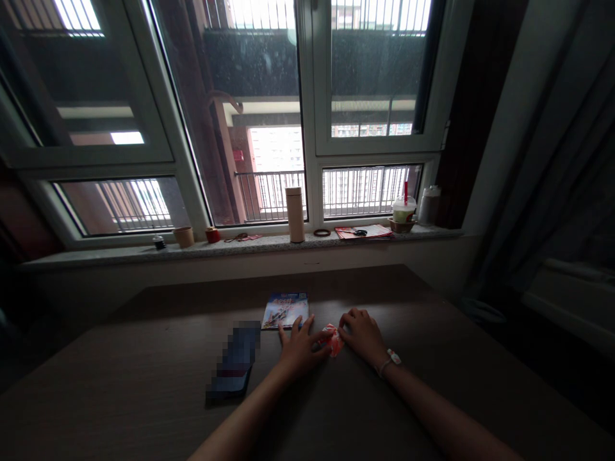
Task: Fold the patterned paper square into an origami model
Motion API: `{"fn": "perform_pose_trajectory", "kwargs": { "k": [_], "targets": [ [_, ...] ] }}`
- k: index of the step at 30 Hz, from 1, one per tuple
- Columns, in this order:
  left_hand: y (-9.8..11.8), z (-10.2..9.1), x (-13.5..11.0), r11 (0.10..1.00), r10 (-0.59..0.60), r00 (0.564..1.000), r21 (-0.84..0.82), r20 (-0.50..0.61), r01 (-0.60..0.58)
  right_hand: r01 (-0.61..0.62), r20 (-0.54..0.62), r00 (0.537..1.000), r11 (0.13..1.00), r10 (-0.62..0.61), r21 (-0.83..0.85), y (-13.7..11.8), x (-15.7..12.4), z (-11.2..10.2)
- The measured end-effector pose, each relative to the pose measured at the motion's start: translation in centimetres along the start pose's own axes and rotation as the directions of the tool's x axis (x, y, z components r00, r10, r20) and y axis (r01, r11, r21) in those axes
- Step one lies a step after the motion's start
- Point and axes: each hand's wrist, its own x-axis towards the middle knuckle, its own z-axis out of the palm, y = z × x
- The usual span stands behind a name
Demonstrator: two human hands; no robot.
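A small red and white piece of paper (pixel 335 344), seemingly folded, lies on the dark table (pixel 158 358) between my hands. My left hand (pixel 302 347) has its fingers spread, with thumb and index finger at the paper's left edge and the other fingertips near a blue printed booklet (pixel 284 310). On the other side, my right hand (pixel 364 334) is closed, its thumb and fingers pinched at the paper's right edge. A bracelet (pixel 390 360) circles my right wrist. Left of my left hand lies a dark flat object (pixel 235 365), pixelated and hard to identify.
Beyond the table, a stone windowsill (pixel 250 243) holds a beige bottle (pixel 295 214), a brown cup (pixel 183 237), red papers (pixel 346 234) with scissors (pixel 360 232) on top, a drink cup with a straw (pixel 404 210) and a pale container (pixel 429 205). Windows stand behind it.
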Motion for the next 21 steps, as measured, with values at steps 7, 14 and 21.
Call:
{"fn": "perform_pose_trajectory", "kwargs": {
  "k": [7, 14, 21],
  "targets": [
    [0.2, -0.2, -0.1, 1.0, -0.004, 1.0, 0.011, 0.004, 0.004, 0.024, 0.006, 1.0, 1.0, -0.024, 0.009, 0.1, -0.3, 0.1],
    [-0.1, 0.2, -0.1, 1.0, 0.016, 1.0, 0.009, -0.018, -0.016, 0.155, -0.009, 0.988, 0.969, -0.156, 0.194, 0.4, -0.8, 0.0],
    [-0.3, 0.6, 0.0, 1.0, 0.029, 0.998, -0.009, -0.056, -0.029, 0.236, 0.023, 0.969, 0.952, -0.245, 0.192, 0.0, -1.3, -0.4]
  ]
}}
